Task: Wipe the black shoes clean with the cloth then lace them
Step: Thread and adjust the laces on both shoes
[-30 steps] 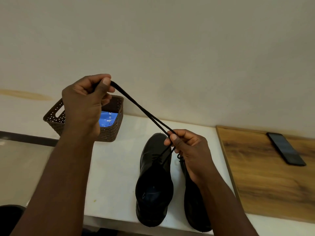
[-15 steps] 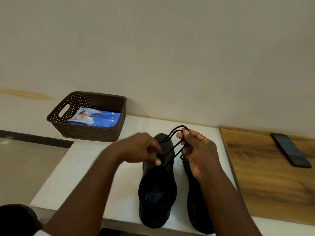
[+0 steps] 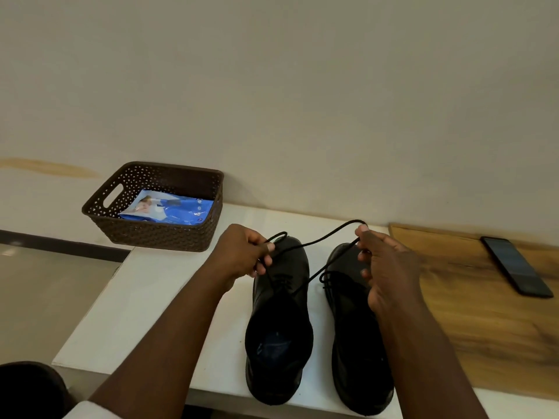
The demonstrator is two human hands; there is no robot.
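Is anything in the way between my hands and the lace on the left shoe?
Nothing visible. The left hand and right hand already pinch the lace, which runs free above the left shoe.

My left hand (image 3: 242,252) and right hand (image 3: 388,267) reach forward with arms extended, fingers curled, each pinching a lace (image 3: 329,237).

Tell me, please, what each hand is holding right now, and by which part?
Both hold the shoelace of the left-hand shoe: left hand pinches one end, right hand the other, each forming a loop.
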